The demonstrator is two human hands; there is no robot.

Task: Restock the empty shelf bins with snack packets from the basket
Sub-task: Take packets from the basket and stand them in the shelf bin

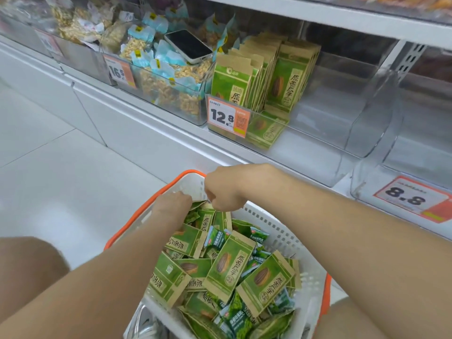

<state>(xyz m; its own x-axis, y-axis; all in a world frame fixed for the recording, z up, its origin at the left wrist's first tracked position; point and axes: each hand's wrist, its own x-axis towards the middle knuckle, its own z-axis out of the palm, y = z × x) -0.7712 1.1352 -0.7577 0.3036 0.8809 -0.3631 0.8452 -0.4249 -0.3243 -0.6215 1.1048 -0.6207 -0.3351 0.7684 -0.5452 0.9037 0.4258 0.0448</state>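
Green paper packets [230, 263] heaped in perforated plastic basket [281, 231].

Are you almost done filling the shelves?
Not yet. The 12.8 bin is partly filled with green packets. The left hand and right hand reach into the heaped basket. The 8.8 bin looks empty.

Bright, even white light, shadows faint. Soft glare on clear bins [367, 113] above right hand [227, 189]. Left hand [171, 204] slightly blurred. Frame edges bowed.
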